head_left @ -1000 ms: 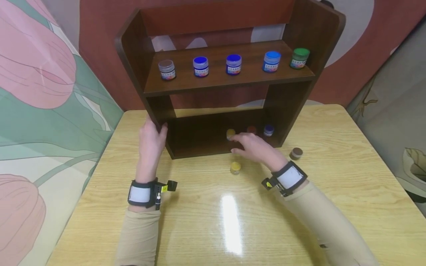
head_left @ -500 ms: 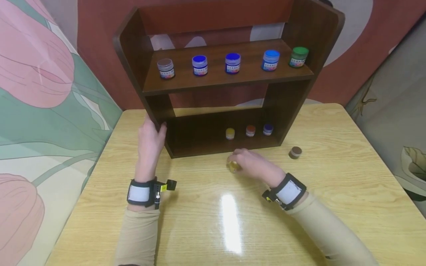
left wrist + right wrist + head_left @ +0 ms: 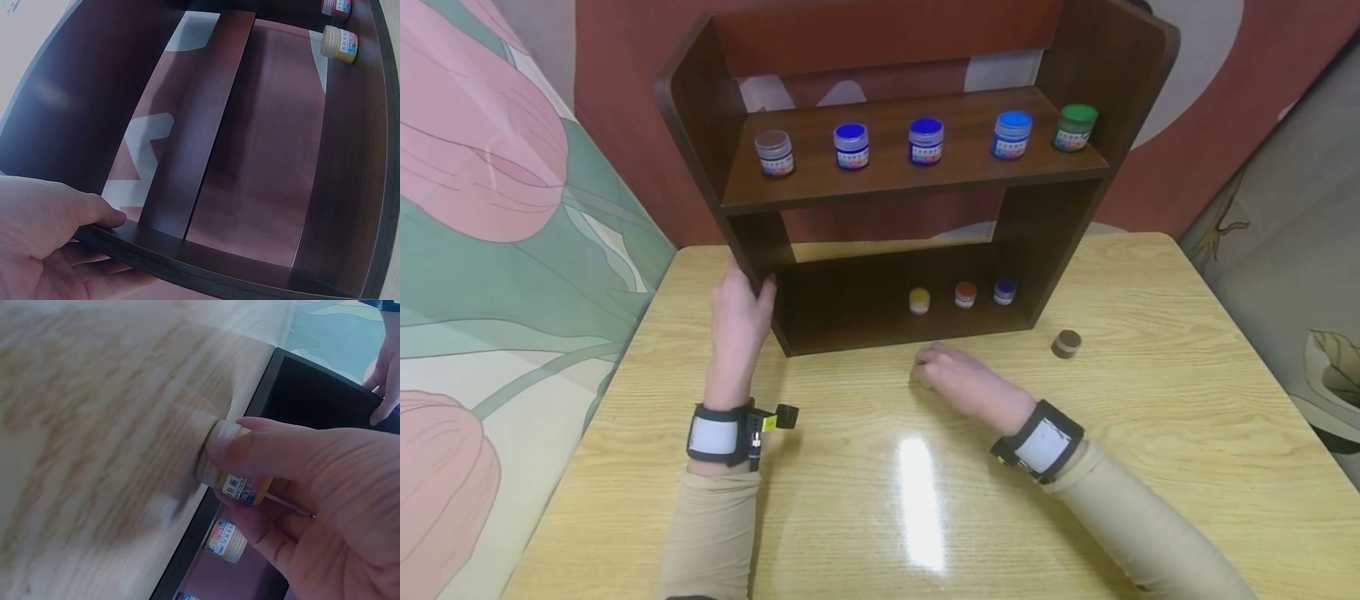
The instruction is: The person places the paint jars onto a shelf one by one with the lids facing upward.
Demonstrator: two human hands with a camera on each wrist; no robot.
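My left hand (image 3: 741,312) grips the left side panel of a dark brown wooden shelf (image 3: 850,329). In the left wrist view the thumb lies inside the panel, the fingers outside. Just in front of the shelf, my right hand (image 3: 958,379) pinches a small yellow paint jar (image 3: 240,481) between thumb and fingers. That jar is nearly hidden in the head view. On the lower board stand another yellow paint jar (image 3: 919,302), a red paint jar (image 3: 966,295) and a purple-blue paint jar (image 3: 1004,292).
The upper board bears a dark paint jar (image 3: 775,154), dark blue paint jars (image 3: 852,147), a light blue paint jar (image 3: 1012,135) and a green paint jar (image 3: 1075,127). A brown-topped jar (image 3: 1066,343) sits on the wooden table (image 3: 835,500), right of the shelf.
My right hand has drawn back from the lower board and taken hold of the yellow jar that stood on the table. The left hand keeps its place on the shelf.
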